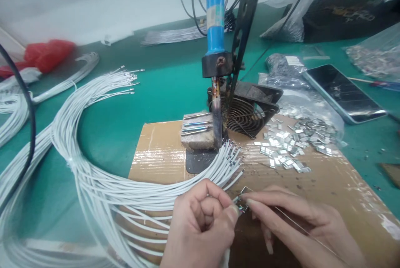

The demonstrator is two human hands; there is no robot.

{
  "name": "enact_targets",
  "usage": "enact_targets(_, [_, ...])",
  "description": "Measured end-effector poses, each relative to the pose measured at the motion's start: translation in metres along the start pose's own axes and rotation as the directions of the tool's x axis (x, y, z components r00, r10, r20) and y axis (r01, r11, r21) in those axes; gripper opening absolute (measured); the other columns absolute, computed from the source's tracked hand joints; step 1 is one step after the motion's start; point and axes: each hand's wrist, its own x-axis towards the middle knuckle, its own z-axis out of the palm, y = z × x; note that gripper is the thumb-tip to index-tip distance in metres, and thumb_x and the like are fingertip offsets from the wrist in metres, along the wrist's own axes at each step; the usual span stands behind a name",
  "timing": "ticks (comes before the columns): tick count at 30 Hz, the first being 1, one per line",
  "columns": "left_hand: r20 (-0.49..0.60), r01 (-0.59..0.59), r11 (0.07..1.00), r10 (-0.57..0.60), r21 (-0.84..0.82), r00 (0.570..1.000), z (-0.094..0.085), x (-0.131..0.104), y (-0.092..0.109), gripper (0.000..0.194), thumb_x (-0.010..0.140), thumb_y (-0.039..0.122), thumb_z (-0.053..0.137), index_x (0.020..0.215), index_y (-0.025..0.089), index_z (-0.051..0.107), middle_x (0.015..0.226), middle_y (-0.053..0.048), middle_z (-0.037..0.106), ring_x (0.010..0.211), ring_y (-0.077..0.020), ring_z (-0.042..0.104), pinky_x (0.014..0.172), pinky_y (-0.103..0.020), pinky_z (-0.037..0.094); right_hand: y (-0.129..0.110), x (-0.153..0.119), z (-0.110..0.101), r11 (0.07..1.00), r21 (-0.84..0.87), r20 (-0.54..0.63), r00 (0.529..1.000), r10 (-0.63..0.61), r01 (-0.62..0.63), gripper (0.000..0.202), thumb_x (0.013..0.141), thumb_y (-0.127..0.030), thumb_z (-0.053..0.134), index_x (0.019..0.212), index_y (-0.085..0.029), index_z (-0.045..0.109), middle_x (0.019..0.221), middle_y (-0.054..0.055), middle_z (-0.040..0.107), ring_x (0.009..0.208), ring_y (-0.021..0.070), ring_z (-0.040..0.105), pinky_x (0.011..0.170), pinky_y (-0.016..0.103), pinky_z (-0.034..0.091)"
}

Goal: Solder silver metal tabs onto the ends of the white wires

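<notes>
Just metal tab (pixel 243 204) between fingertips (pixel 233 212).

No legible text or labels

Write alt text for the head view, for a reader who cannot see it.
Left hand and right hand pinch a small metal clip together at the ends of a bundle of white wires, over a cardboard sheet. Behind stands a blue-handled soldering iron beside loose metal clips.
</notes>
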Motion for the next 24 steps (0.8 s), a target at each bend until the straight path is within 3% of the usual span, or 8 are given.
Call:
enact_targets(2, [0.020, 0.022, 0.998, -0.021, -0.055, 1.000, -0.001, 0.001, 0.001, 0.021, 0.072, 0.028, 0.076, 0.065, 0.019, 0.059, 0.043, 0.007, 0.050, 0.042, -0.0047, 0.029, 0.045, -0.020, 0.018, 0.002, 0.004, 0.000, 0.987, -0.074, 0.041, 0.989, -0.143, 0.146, 0.012, 0.087, -0.032, 0.078, 0.093, -0.033, 0.089, 0.066, -0.002, 0.072, 0.047, 0.0094, 0.065, 0.046, 0.011, 0.052])
enact_targets(7, [0.069, 0.045, 0.987, -0.035, -0.152, 0.997, -0.004, 0.001, -0.001, 0.023, 0.071, 0.030, 0.080, 0.065, 0.018, 0.060, 0.042, 0.008, 0.050, 0.042, -0.0041, 0.027, 0.046, -0.019, 0.020, -0.002, 0.007, 0.000, 0.922, -0.150, 0.084, 0.934, -0.348, 0.357, 0.035, 0.088, -0.015, 0.076, 0.111, -0.040, 0.085, 0.078, -0.005, 0.078, 0.062, 0.0099, 0.075, 0.057, 0.009, 0.057])
enact_targets(13, [0.101, 0.069, 0.980, -0.050, -0.188, 0.994, -0.007, 0.001, -0.002, 0.021, 0.071, 0.028, 0.080, 0.066, 0.017, 0.063, 0.041, 0.008, 0.049, 0.041, -0.0045, 0.028, 0.047, -0.019, 0.023, -0.002, 0.009, -0.011, 0.810, -0.201, 0.227, 0.831, -0.509, 0.551, 0.055, 0.086, -0.005, 0.075, 0.128, -0.042, 0.078, 0.093, -0.004, 0.082, 0.075, 0.0110, 0.079, 0.067, 0.011, 0.062])
enact_targets(21, [0.089, 0.076, 0.983, -0.062, -0.167, 0.994, -0.006, 0.002, -0.004, 0.020, 0.070, 0.027, 0.078, 0.064, 0.018, 0.062, 0.041, 0.008, 0.049, 0.041, -0.0043, 0.028, 0.046, -0.020, 0.020, -0.004, 0.012, -0.027, 0.574, -0.404, 0.359, 0.700, -0.617, 0.712, 0.030, 0.093, -0.013, 0.069, 0.114, -0.028, 0.082, 0.096, 0.000, 0.084, 0.083, 0.0164, 0.081, 0.076, 0.016, 0.065])
enact_targets(24, [0.080, 0.069, 0.985, -0.057, -0.158, 0.995, -0.004, 0.002, -0.004, 0.020, 0.068, 0.026, 0.077, 0.061, 0.018, 0.061, 0.040, 0.008, 0.050, 0.040, -0.0037, 0.027, 0.045, -0.020, 0.019, -0.006, 0.012, -0.028, 0.577, -0.403, 0.361, 0.703, -0.613, 0.710, 0.030, 0.091, -0.010, 0.069, 0.112, -0.028, 0.081, 0.095, -0.001, 0.084, 0.081, 0.0148, 0.080, 0.075, 0.014, 0.064])
